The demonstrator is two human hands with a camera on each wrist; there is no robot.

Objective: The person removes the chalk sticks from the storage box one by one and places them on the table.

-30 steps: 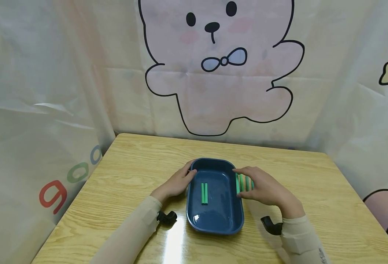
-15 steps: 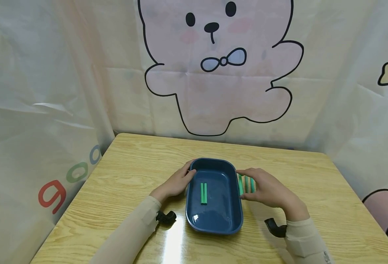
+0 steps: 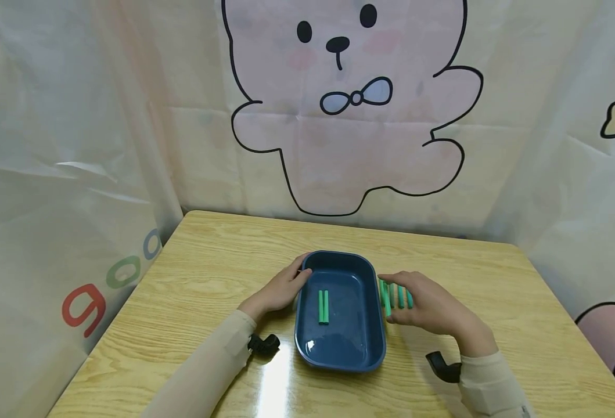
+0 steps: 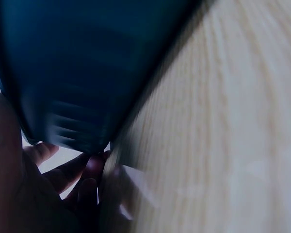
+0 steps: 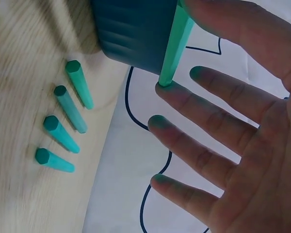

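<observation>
A dark blue rectangular tub with high walls stands on the table, two green sticks lying side by side inside it. My left hand grips its left wall, thumb over the rim and fingers outside. Just beyond the opposite wall, my right hand pinches another green six-sided stick end to end between thumb and a fingertip. The other fingers are spread, their tips stained green. Beneath that hand, several more green sticks lie in a row on the table, partly hidden in the head view.
The wooden table carries the tub and sticks. A pale curtain with a cartoon bear hangs behind it. Black curved mounts stick out from both wrists, low over the tabletop.
My right hand has moved slightly right and nearer to me, away from the tub's rim, with the pinched stick. My left hand, the tub and its two sticks have stayed put.
</observation>
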